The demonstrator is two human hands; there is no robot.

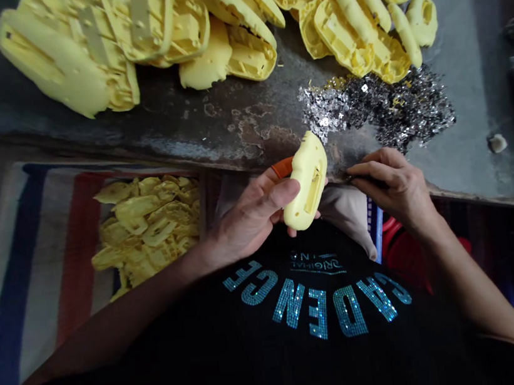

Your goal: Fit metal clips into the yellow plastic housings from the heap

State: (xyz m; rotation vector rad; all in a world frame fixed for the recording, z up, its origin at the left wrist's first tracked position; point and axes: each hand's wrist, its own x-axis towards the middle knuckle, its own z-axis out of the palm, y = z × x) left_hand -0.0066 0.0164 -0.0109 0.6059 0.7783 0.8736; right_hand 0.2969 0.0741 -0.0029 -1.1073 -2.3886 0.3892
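At the centre of the frame, our left hand (pixel 259 211) is clamped on a yellow plastic shell (pixel 301 177), its slotted face toward us. Right of centre, our right hand (pixel 395 180) makes a pinching shape; whether it grips something small, we cannot tell. We judge the step to be presenting the shell for fine work beside the small metal pieces (pixel 363 103), upper right; the next move seems to call for steady holding and exact aim.

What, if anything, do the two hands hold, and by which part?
The left hand grips a yellow plastic shell by one long side. Whether the right hand holds anything cannot be told.
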